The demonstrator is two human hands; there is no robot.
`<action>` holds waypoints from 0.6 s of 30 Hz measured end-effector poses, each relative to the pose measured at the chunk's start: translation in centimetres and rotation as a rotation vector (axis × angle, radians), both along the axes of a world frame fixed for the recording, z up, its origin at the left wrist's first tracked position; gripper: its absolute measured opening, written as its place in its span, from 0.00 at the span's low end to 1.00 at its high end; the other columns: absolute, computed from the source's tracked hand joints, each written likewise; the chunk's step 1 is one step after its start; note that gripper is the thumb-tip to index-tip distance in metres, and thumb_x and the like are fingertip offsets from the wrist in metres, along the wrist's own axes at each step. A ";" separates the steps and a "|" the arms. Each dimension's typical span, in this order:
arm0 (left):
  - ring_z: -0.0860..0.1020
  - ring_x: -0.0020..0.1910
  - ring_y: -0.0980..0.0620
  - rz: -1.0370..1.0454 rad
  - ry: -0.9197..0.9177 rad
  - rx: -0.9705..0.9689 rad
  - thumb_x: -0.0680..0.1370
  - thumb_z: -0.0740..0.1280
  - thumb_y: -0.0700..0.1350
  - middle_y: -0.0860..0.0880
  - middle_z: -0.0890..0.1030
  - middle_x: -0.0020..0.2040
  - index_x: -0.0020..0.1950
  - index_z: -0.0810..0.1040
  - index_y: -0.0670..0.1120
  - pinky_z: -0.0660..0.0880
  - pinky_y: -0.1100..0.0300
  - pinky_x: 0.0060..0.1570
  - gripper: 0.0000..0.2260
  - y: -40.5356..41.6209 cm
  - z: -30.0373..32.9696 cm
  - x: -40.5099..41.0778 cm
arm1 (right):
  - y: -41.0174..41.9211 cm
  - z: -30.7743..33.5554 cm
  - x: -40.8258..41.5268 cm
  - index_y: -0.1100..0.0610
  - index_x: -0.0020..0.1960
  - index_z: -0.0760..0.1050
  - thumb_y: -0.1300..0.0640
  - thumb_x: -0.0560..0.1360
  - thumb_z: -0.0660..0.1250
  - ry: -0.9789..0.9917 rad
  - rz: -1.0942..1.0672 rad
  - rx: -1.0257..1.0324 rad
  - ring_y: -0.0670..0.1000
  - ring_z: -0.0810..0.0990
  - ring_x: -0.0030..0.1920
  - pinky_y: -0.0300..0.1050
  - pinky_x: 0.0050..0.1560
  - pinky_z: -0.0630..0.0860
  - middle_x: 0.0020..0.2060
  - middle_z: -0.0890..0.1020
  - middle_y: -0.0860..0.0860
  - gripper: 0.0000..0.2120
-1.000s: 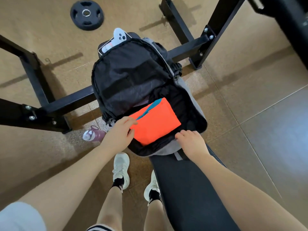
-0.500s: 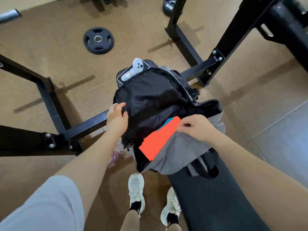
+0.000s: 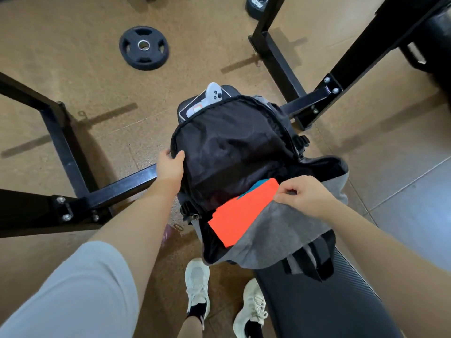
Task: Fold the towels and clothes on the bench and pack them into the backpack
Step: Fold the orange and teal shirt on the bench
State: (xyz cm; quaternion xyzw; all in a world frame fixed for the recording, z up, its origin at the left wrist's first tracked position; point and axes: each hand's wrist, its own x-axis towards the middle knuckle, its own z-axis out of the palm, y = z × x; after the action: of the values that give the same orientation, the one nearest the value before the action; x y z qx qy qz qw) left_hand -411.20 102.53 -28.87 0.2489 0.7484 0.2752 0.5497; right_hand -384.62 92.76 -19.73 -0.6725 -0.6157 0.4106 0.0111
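A grey and black backpack (image 3: pixel 280 230) lies unzipped on the black bench (image 3: pixel 324 303), its black-lined flap (image 3: pixel 231 152) thrown back. Inside it lies a folded orange cloth with a teal edge (image 3: pixel 240 215), partly covered by the grey front panel. My left hand (image 3: pixel 170 164) grips the left edge of the black flap. My right hand (image 3: pixel 305 196) pinches the rim of the grey front panel and holds it lifted over the orange cloth. No other towels or clothes show on the bench.
A white controller (image 3: pixel 214 93) and a phone-like device lie on the bench end beyond the bag. Black steel rack beams (image 3: pixel 73 152) cross the floor left and right. A weight plate (image 3: pixel 144 47) lies on the floor. My white shoes (image 3: pixel 197 286) stand beside the bench.
My left hand left the orange cloth and took the flap's left edge. My right hand rose from the bag's near rim, lifting the grey panel over the cloth.
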 end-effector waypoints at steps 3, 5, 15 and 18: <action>0.77 0.55 0.50 0.039 -0.117 0.187 0.76 0.66 0.43 0.49 0.78 0.57 0.65 0.70 0.43 0.74 0.52 0.58 0.18 0.1 2.3 0.2 | -0.6 1.0 -0.2 0.49 0.31 0.75 0.55 0.72 0.70 -0.002 -0.026 0.033 0.43 0.74 0.33 0.40 0.41 0.69 0.29 0.78 0.44 0.12; 0.76 0.49 0.55 0.025 -0.093 0.321 0.76 0.66 0.42 0.52 0.77 0.51 0.60 0.71 0.43 0.73 0.58 0.53 0.13 0.5 4.7 0.5 | -1.2 1.9 -0.7 0.52 0.33 0.79 0.55 0.73 0.69 -0.059 0.009 0.128 0.46 0.76 0.38 0.44 0.46 0.70 0.32 0.80 0.45 0.09; 0.75 0.54 0.47 -1.188 0.325 0.791 0.76 0.65 0.45 0.49 0.78 0.56 0.62 0.73 0.48 0.71 0.54 0.53 0.15 -5.8 14.2 5.2 | -6.7 5.4 -1.7 0.56 0.36 0.81 0.52 0.75 0.61 -0.065 -0.045 0.752 0.47 0.68 0.37 0.39 0.41 0.65 0.32 0.81 0.47 0.14; 0.75 0.45 0.45 -1.063 0.283 0.824 0.76 0.65 0.39 0.45 0.71 0.54 0.63 0.69 0.48 0.74 0.48 0.47 0.17 -9.8 13.5 6.4 | -7.3 5.6 -1.6 0.56 0.37 0.81 0.52 0.75 0.60 -0.089 -0.032 0.752 0.46 0.68 0.39 0.36 0.42 0.64 0.33 0.81 0.47 0.14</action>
State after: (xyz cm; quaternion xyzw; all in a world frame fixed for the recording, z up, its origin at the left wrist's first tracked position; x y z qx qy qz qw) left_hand -404.81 92.77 -15.33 0.8047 0.4236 0.1954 0.3672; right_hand -386.18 85.47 -14.14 -0.6480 -0.7128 0.1263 0.2369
